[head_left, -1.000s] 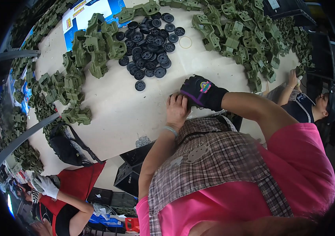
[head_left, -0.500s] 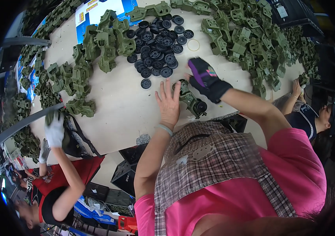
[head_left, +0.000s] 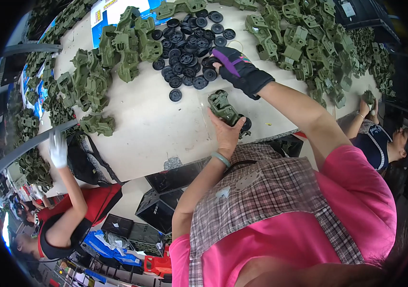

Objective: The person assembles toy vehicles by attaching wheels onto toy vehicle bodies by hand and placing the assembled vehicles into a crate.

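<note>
My left hand point(head_left: 225, 135) grips a green plastic toy vehicle body point(head_left: 222, 106) from its near side, thumb to the right and fingers to the left. Black wheels point(head_left: 246, 124) show at the body's near end. My right hand point(head_left: 240, 71), in a black and purple fingerless glove, reaches over the right edge of a pile of black toy wheels point(head_left: 187, 58). Its fingertips are closed at one wheel point(head_left: 208, 62), partly hidden by the glove. A single wheel point(head_left: 175, 95) lies apart at the pile's near side.
Green vehicle bodies are heaped at the left point(head_left: 128, 52) and right point(head_left: 295, 43). A thin ring point(head_left: 235, 45) lies by the wheels. Beside me, a co-worker's white-gloved hand point(head_left: 58, 149) is near a black bag point(head_left: 82, 160); another person point(head_left: 381, 143) works at the right.
My right hand has moved up and left to the wheel pile. My left hand has closed around the vehicle body, which has shifted slightly. The left co-worker's hand has moved left.
</note>
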A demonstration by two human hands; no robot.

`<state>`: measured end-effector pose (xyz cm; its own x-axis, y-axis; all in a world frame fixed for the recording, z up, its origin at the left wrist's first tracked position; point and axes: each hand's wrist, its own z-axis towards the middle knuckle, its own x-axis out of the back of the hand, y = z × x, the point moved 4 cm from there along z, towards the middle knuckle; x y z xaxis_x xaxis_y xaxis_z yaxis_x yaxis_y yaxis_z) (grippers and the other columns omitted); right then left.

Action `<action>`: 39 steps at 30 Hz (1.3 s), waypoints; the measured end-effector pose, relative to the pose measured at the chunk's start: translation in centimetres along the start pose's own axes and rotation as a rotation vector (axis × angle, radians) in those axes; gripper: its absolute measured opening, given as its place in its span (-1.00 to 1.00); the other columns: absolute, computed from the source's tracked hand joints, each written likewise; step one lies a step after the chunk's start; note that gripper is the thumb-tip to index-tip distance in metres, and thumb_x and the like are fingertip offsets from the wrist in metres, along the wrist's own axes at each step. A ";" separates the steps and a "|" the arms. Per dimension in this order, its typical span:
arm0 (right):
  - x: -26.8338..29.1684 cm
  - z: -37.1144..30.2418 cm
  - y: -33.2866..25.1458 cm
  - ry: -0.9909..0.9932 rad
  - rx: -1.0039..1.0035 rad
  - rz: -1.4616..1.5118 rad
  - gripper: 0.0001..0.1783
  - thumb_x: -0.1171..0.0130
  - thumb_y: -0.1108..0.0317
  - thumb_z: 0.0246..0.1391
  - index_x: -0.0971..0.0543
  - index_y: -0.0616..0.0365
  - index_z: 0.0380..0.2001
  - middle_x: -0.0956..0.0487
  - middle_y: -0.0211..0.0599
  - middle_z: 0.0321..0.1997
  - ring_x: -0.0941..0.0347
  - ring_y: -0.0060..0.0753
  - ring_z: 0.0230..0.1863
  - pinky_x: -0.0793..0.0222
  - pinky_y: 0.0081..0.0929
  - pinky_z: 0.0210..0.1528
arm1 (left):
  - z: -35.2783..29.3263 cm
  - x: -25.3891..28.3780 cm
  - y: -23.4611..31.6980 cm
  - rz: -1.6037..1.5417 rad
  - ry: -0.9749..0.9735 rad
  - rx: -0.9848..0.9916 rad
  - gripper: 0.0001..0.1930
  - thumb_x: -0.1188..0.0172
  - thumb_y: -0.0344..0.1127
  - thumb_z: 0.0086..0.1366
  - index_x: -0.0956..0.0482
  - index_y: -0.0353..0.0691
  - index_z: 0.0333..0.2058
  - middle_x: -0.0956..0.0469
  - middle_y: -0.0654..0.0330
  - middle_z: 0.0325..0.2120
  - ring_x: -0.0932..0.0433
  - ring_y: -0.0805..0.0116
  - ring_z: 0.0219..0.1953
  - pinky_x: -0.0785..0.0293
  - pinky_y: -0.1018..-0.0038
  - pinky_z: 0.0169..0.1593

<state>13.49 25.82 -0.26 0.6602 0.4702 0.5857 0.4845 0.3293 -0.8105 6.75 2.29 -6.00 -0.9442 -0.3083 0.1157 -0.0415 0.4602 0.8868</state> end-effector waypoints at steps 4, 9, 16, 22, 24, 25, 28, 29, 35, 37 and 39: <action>2.9 -6.5 0.0 -0.042 -0.348 0.371 -0.68 -0.29 0.21 0.37 -0.58 0.13 0.07 -0.65 -0.28 -0.15 -0.55 -0.42 -0.23 -0.52 -0.38 -0.18 | 0.7 -0.4 -0.3 -0.085 -0.159 0.006 0.44 -0.66 -0.31 0.15 0.49 -0.26 0.59 -0.14 -0.31 0.47 -0.39 -0.01 0.39 -0.41 0.22 0.40; 2.4 -13.7 2.1 -0.096 -0.510 0.561 -0.59 -0.32 0.06 0.40 -0.62 0.12 0.11 -0.66 -0.39 -0.11 -0.54 -0.53 -0.16 -0.52 -0.50 -0.17 | 0.6 0.0 1.2 -0.033 -0.420 0.020 0.42 -0.61 -0.36 0.19 0.52 -0.15 0.61 -0.23 -0.27 0.44 -0.45 0.01 0.36 -0.46 0.24 0.37; 3.2 -13.5 -0.2 -0.026 -0.573 0.508 -0.69 -0.31 0.19 0.39 -0.68 0.13 0.06 -0.67 -0.37 -0.09 -0.57 -0.50 -0.07 -0.54 -0.45 -0.07 | 0.3 -0.2 0.7 -0.011 -0.477 0.022 0.40 -0.56 -0.40 0.25 0.59 -0.10 0.59 -0.37 -0.17 0.35 -0.45 0.04 0.34 -0.44 0.24 0.38; 1.8 -13.5 0.3 -0.114 -0.416 0.406 -0.63 -0.30 0.12 0.40 -0.67 0.17 0.06 -0.65 -0.30 -0.07 -0.59 -0.41 -0.08 -0.56 -0.39 -0.10 | 0.5 -0.2 -0.3 0.083 -0.464 -0.024 0.40 -0.55 -0.41 0.25 0.61 -0.09 0.59 -0.38 -0.16 0.33 -0.47 0.05 0.33 -0.44 0.24 0.38; 1.6 -13.6 0.2 -0.108 -0.396 0.346 -0.63 -0.31 0.13 0.39 -0.67 0.17 0.06 -0.64 -0.30 -0.07 -0.59 -0.40 -0.03 -0.57 -0.37 -0.05 | 0.7 -0.2 -0.5 0.090 -0.469 -0.019 0.41 -0.55 -0.41 0.25 0.61 -0.09 0.59 -0.38 -0.16 0.34 -0.47 0.05 0.32 -0.44 0.24 0.38; 1.6 -13.7 -0.2 -0.085 -0.426 0.379 -0.63 -0.32 0.15 0.38 -0.67 0.17 0.08 -0.64 -0.27 -0.07 -0.59 -0.38 -0.03 -0.57 -0.35 -0.03 | 0.7 -0.1 -0.6 0.098 -0.473 -0.016 0.41 -0.55 -0.41 0.25 0.61 -0.09 0.59 -0.38 -0.16 0.34 -0.47 0.05 0.32 -0.44 0.23 0.38; 1.9 -13.1 0.0 -0.016 -0.308 0.163 -0.63 -0.33 0.17 0.36 -0.66 0.14 0.10 -0.63 -0.21 -0.07 -0.60 -0.29 -0.04 -0.56 -0.30 0.01 | 0.7 0.0 -0.3 0.063 -0.463 -0.047 0.41 -0.56 -0.41 0.24 0.59 -0.09 0.59 -0.40 -0.15 0.32 -0.49 0.05 0.31 -0.44 0.24 0.37; 2.3 -12.6 -0.4 0.032 -0.158 -0.082 -0.62 -0.34 0.18 0.34 -0.66 0.12 0.11 -0.63 -0.19 -0.06 -0.61 -0.23 -0.06 -0.56 -0.28 0.02 | 0.7 0.0 0.1 0.063 -0.463 -0.048 0.41 -0.56 -0.41 0.24 0.59 -0.09 0.59 -0.40 -0.15 0.32 -0.49 0.05 0.31 -0.44 0.24 0.37; 2.4 -7.6 -3.6 0.014 0.302 -0.305 -0.61 -0.30 0.35 0.17 -0.64 0.17 0.07 -0.64 -0.07 -0.04 -0.59 0.09 -0.08 -0.54 -0.09 0.03 | 0.3 0.2 0.8 0.038 -0.453 -0.023 0.38 -0.60 -0.37 0.19 0.45 -0.13 0.61 -0.46 -0.15 0.27 -0.53 0.04 0.27 -0.47 0.21 0.35; 0.4 -6.7 -4.8 -0.075 0.414 -0.351 -0.55 -0.30 0.38 0.04 -0.64 0.19 0.05 -0.65 -0.04 -0.03 -0.57 0.11 -0.04 -0.51 -0.01 0.04 | 0.5 0.2 -0.4 0.047 -0.448 -0.025 0.40 -0.68 -0.22 0.14 0.36 -0.19 0.61 -0.45 -0.19 0.28 -0.55 -0.03 0.26 -0.50 0.21 0.33; -2.3 -6.9 -6.3 -0.436 0.628 -0.589 -0.70 -0.30 0.19 -0.04 -0.61 0.01 -0.22 -0.59 -0.26 -0.21 -0.55 -0.08 -0.09 -0.50 -0.10 -0.04 | 0.8 0.5 -2.3 0.189 -0.447 -0.057 0.41 -0.68 -0.16 0.13 0.35 -0.20 0.61 -0.45 -0.20 0.28 -0.54 -0.06 0.27 -0.51 0.20 0.32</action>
<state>12.87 16.97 3.59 0.0770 0.3100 0.9476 0.1908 0.9283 -0.3192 6.11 1.78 -8.33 -0.9819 0.1693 0.0846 0.1500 0.4237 0.8933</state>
